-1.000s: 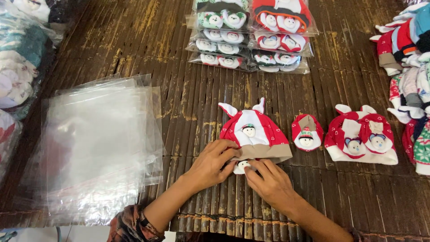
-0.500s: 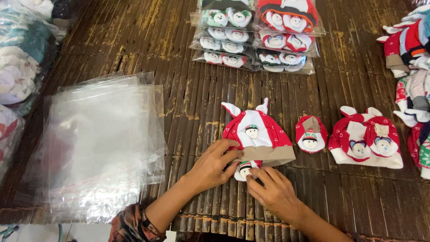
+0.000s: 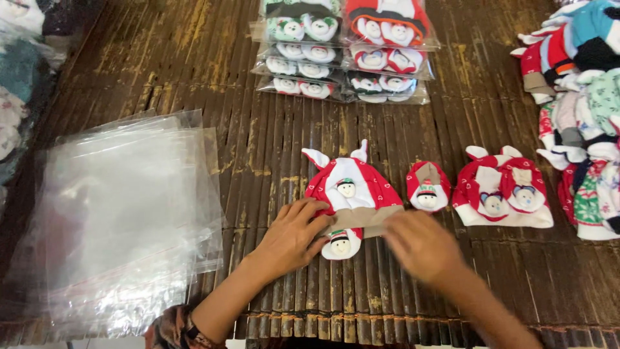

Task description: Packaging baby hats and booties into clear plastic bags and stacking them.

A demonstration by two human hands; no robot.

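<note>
Both hands at the red and white baby hat

Compared with one second ago, the right hand (image 3: 423, 244) has slid right along the brim of the red and white baby hat (image 3: 352, 190) and is blurred, so I cannot tell its grip; the left hand (image 3: 294, 236) lies with fingers spread on the small bootie (image 3: 340, 243). At twelve o'clock, sealed clear packets (image 3: 345, 55) lie stacked; at nine o'clock, empty plastic bags (image 3: 123, 213).

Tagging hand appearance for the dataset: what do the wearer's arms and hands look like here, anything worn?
Both hands are bare: no gloves, and no rings or watch that I can make out. The left hand leads back along a bare forearm to a dark patterned sleeve with reddish tones, bunched near the elbow. The right hand is motion-blurred; its forearm is bare to the frame edge.
</note>
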